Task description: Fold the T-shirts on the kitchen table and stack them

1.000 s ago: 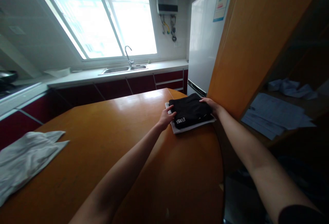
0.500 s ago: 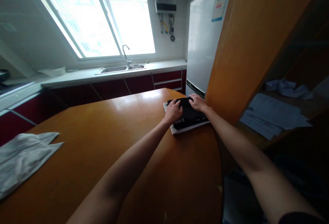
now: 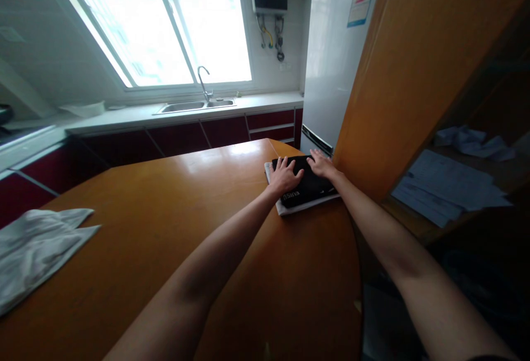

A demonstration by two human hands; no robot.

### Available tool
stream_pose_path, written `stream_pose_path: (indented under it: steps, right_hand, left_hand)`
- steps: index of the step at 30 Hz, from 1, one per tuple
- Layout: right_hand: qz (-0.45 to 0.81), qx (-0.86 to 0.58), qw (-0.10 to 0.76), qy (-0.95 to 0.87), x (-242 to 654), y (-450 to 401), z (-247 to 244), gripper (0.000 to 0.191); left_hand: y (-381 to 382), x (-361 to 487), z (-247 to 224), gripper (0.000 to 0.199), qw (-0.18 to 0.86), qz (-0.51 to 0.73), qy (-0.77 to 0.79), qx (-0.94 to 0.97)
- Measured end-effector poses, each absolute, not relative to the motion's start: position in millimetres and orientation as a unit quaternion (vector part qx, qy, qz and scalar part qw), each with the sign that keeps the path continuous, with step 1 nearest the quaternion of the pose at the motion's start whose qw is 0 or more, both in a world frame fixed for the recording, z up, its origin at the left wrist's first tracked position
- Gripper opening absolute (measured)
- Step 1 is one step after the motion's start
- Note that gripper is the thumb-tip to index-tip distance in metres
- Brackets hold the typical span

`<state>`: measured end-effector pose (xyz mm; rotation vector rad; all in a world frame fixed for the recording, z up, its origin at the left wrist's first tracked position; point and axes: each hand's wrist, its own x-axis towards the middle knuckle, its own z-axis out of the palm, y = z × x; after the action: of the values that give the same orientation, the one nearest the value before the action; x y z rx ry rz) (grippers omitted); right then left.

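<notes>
A folded black garment (image 3: pixel 311 183) with pale lettering lies on top of a folded white cloth (image 3: pixel 308 205), whose edges show at the left and front. Both rest near the far right edge of the wooden table (image 3: pixel 178 228). My left hand (image 3: pixel 286 175) lies with spread fingers on the left part of the black garment. On its far right part rests my right hand (image 3: pixel 322 163), fingers stretched out. Neither hand has its fingers wrapped around anything.
A rumpled white garment (image 3: pixel 41 253) lies on the table's left side. Beyond the table are a counter with a sink (image 3: pixel 182 107), a white fridge (image 3: pixel 331 63) and a wooden panel (image 3: pixel 397 74). Papers (image 3: pixel 447 187) lie on a shelf at right.
My left hand's fingers have spread and flattened further on the black garment. My right hand stays at its far right part. The view has shifted slightly.
</notes>
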<state>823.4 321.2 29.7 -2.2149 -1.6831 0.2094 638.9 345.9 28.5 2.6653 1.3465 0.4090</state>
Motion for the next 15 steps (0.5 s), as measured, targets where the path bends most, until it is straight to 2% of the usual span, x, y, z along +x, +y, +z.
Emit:
stream_pose_path:
  steps: [4, 10, 15]
  right_hand:
    - [0.035, -0.789, 0.198, -0.581, 820, 288, 26, 0.062]
    - [0.068, -0.803, 0.166, -0.568, 816, 251, -10, 0.066]
    - [0.053, -0.808, 0.177, -0.559, 812, 247, 7, 0.066]
  left_hand:
    - [368, 641, 33, 0.065, 0.047, 0.131, 0.407, 0.903]
    - [379, 645, 12, 0.07, 0.086, 0.119, 0.418, 0.897]
    - [379, 641, 25, 0.066, 0.115, 0.137, 0.419, 0.89]
